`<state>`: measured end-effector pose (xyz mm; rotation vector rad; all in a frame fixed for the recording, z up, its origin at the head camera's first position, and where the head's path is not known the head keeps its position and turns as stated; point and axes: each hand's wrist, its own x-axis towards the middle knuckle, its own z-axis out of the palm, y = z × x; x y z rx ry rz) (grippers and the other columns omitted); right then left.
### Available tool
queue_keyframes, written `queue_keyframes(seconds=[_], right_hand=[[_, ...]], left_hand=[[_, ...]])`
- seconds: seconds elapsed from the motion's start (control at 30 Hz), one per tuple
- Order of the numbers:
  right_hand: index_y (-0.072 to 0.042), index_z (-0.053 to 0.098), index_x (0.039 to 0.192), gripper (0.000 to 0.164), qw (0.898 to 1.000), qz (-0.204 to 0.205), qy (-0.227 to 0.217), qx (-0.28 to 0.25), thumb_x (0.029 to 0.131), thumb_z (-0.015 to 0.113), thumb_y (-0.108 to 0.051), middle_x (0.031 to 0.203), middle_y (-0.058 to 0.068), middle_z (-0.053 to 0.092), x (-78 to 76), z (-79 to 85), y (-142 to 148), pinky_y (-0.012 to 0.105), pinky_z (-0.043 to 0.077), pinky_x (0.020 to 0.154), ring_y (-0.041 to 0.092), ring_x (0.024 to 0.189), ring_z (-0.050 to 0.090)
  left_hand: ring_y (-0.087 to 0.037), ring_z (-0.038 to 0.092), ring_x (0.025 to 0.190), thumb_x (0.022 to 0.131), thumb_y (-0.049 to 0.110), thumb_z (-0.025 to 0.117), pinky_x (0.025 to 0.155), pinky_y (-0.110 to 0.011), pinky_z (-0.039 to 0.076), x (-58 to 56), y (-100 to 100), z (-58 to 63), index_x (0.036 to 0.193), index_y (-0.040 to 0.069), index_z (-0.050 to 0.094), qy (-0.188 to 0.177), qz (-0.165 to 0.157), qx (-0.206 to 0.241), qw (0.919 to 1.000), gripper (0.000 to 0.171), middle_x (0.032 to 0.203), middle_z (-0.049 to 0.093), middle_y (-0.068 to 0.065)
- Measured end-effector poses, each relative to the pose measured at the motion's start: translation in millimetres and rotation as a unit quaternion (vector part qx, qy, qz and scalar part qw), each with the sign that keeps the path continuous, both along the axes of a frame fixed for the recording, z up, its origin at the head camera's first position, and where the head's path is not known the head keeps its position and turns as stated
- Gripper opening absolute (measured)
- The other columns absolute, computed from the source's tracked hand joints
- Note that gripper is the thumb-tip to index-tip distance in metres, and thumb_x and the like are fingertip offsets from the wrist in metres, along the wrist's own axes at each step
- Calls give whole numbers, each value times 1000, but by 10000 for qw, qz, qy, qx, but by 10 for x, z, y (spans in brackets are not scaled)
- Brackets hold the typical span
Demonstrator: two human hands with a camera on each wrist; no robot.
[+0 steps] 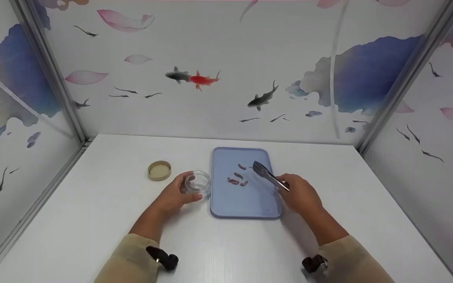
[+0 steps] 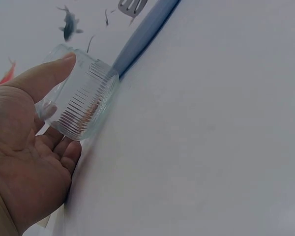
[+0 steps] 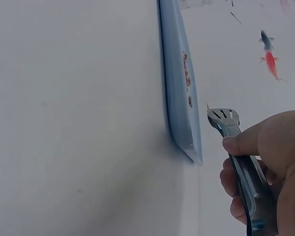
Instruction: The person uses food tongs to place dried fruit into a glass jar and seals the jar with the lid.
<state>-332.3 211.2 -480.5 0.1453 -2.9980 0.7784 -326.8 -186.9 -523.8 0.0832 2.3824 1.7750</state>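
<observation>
My left hand (image 1: 174, 194) holds a small clear glass jar (image 1: 198, 181), thumb on one side and fingers on the other, just left of the blue tray (image 1: 246, 204). In the left wrist view the jar (image 2: 83, 98) shows ribbed walls. My right hand (image 1: 299, 192) grips metal tongs (image 1: 267, 175) over the tray's right edge. Their slotted heads (image 3: 223, 117) stand close together, and a small tan bit sticks out at the tip; what it is cannot be made out. Several small reddish-brown curved pieces (image 1: 238, 175) lie on the tray.
A round tan lid (image 1: 159, 171) lies on the white table (image 1: 112, 188), behind and left of the jar. Printed white panels (image 1: 218, 114) with fish and petals stand at the back and both sides of the table.
</observation>
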Motion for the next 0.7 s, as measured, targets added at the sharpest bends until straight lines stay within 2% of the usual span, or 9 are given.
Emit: queue_keyframes(seconds=[0.2, 0.43, 0.7], right_hand=[[-18, 69, 142, 42, 9999, 72, -109, -92, 101, 74, -15, 121, 7, 72, 38, 115, -101, 35, 54, 76, 21, 96, 63], [-21, 70, 140, 40, 9994, 298, 145, 32, 100, 76, -18, 121, 4, 72, 154, 161, -268, 37, 54, 78, 20, 94, 63], [-27, 73, 137, 39, 9982, 469, 336, -162, 99, 78, -18, 124, 0, 73, 325, 247, -468, 37, 55, 80, 18, 94, 63]], left_hand=[[-35, 28, 166, 89, 27, 89, 136, -53, 24, -1, 1, 9, 165, 22, 39, -21, 47, -138, 9999, 91, 174, 38, -6], [-35, 28, 166, 88, 29, 90, 136, -53, 23, 2, -3, 9, 165, 22, 38, -18, 44, -177, 9998, 93, 174, 38, -6], [-35, 27, 166, 90, 25, 89, 137, -52, 22, 19, 1, 20, 166, 21, 37, 7, -3, -17, 10000, 92, 175, 37, -7]])
